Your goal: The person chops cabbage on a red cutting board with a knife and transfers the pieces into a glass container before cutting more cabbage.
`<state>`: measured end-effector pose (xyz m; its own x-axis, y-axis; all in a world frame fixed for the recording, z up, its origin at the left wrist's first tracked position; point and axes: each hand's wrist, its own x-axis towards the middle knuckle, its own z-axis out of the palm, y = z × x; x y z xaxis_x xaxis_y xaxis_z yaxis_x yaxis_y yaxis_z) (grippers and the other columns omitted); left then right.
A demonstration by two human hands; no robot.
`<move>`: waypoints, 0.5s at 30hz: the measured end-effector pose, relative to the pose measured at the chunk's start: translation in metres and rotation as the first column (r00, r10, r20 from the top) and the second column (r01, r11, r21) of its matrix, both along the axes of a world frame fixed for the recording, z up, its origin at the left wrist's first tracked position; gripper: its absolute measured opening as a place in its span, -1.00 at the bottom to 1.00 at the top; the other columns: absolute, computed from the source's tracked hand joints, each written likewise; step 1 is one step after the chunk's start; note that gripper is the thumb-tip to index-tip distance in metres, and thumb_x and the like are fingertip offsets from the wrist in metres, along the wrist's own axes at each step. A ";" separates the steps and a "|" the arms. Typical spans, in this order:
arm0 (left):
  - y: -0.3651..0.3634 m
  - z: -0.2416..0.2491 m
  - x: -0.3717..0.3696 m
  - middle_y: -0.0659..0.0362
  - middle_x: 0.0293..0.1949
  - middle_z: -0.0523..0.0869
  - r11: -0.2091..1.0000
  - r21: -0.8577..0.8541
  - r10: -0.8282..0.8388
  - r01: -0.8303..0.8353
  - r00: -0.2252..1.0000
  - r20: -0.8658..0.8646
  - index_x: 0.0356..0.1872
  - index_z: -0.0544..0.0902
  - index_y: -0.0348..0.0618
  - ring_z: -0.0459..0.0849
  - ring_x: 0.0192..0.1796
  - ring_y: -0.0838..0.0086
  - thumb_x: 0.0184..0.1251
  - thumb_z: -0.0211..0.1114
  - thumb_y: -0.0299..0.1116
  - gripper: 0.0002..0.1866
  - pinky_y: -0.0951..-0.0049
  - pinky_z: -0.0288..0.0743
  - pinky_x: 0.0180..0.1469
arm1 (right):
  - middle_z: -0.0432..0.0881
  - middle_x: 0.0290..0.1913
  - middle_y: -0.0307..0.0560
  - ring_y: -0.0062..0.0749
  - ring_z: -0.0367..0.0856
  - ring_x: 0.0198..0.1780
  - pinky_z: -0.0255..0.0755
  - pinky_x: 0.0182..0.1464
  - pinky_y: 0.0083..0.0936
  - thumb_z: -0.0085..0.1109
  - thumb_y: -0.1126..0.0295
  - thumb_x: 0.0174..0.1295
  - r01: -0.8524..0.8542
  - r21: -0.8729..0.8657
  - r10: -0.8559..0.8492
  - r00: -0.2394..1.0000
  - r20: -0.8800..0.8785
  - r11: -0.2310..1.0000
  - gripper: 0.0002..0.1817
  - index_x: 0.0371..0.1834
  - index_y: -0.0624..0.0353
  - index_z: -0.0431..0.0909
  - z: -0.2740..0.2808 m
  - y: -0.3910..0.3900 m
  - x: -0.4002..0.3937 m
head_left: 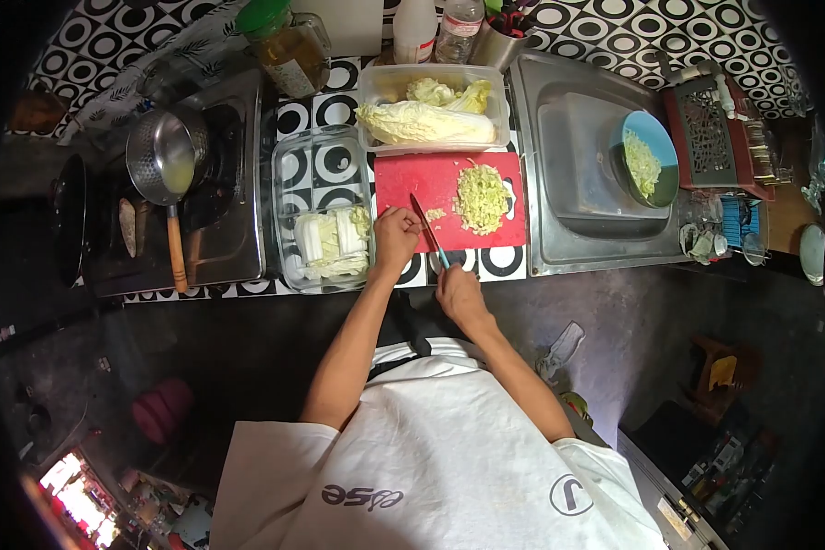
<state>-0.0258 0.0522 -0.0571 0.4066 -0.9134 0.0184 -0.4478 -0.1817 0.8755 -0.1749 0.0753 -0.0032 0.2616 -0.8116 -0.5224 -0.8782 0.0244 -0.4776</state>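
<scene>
My right hand (458, 291) is closed around the handle of a knife (430, 233), whose blade points away from me over the red cutting board (403, 181). On the board's left part, my left hand (397, 238) rests with its fingers curled beside the blade; whether they hold anything is hidden. A few small chopped bits (434, 214) lie just right of the blade. Further right on the board is a heap of chopped napa cabbage (482, 199). Left of the board, a glass dish (280, 240) contains cut cabbage pieces (332, 240).
Behind the board stands a plastic container (368, 139) with whole cabbage (426, 123). A blue bowl (672, 165) of chopped cabbage sits in the sink (559, 249) at right. At left, a saucepan (147, 151) rests on the stove (225, 234). A green-lidded jar (289, 64) stands behind.
</scene>
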 end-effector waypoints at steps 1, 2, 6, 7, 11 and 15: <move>0.000 0.000 0.000 0.06 -0.56 0.56 1.000 -0.003 -0.004 0.004 1.000 0.022 -0.56 0.58 -0.30 0.57 -0.57 0.36 -0.14 0.32 -0.65 -0.91 0.41 0.44 -0.46 | 0.55 -0.45 0.45 0.29 0.58 -0.30 0.47 -0.22 0.00 -0.08 0.27 0.26 0.010 -0.013 -0.010 1.000 -0.005 1.000 -0.66 -0.34 0.44 0.43 -0.005 0.005 -0.001; -0.001 -0.001 0.000 0.06 -0.56 0.56 1.000 -0.002 -0.003 0.003 1.000 0.022 -0.56 0.58 -0.30 0.57 -0.57 0.36 -0.14 0.32 -0.65 -0.91 0.41 0.44 -0.46 | 0.55 -0.45 0.45 0.29 0.58 -0.30 0.47 -0.22 0.00 -0.08 0.27 0.26 0.010 -0.012 -0.010 1.000 -0.004 1.000 -0.66 -0.34 0.44 0.43 -0.010 0.004 -0.002; 0.000 0.004 -0.002 0.06 -0.56 0.56 1.000 0.021 0.007 -0.006 0.998 -0.069 -0.56 0.58 -0.30 0.59 -0.56 0.38 -0.15 0.32 -0.65 -0.90 0.44 0.45 -0.45 | 0.56 -0.46 0.43 0.31 0.57 -0.31 0.47 -0.23 0.01 -0.09 0.27 0.27 0.018 -0.042 -0.017 0.999 0.032 0.999 -0.66 -0.37 0.43 0.41 -0.007 0.000 -0.002; -0.001 0.003 0.000 0.06 -0.56 0.56 1.000 0.021 -0.008 0.009 0.999 -0.038 -0.56 0.58 -0.30 0.59 -0.56 0.38 -0.15 0.32 -0.66 -0.90 0.44 0.45 -0.45 | 0.56 -0.46 0.43 0.31 0.57 -0.31 0.46 -0.23 0.02 -0.08 0.27 0.26 0.007 -0.039 -0.007 1.000 0.009 0.999 -0.66 -0.37 0.43 0.41 -0.007 0.004 -0.004; -0.001 0.003 -0.002 0.06 -0.54 0.56 1.000 -0.005 -0.004 0.004 1.000 0.000 -0.55 0.58 -0.29 0.60 -0.55 0.38 -0.13 0.33 -0.65 -0.90 0.44 0.46 -0.45 | 0.55 -0.44 0.44 0.31 0.57 -0.28 0.46 -0.20 0.02 -0.08 0.26 0.26 -0.004 -0.020 0.004 1.000 -0.014 1.000 -0.66 -0.35 0.42 0.41 -0.011 0.001 -0.010; 0.002 0.010 -0.005 0.04 -0.50 0.58 0.999 0.037 0.022 -0.021 1.000 -0.011 -0.49 0.61 -0.29 0.61 -0.53 0.35 -0.07 0.33 -0.63 -0.90 0.44 0.47 -0.43 | 0.54 -0.39 0.49 0.31 0.56 -0.22 0.46 -0.15 -0.01 -0.08 0.25 0.27 -0.023 -0.005 0.023 1.000 0.014 1.000 -0.63 -0.36 0.44 0.49 -0.004 -0.018 0.005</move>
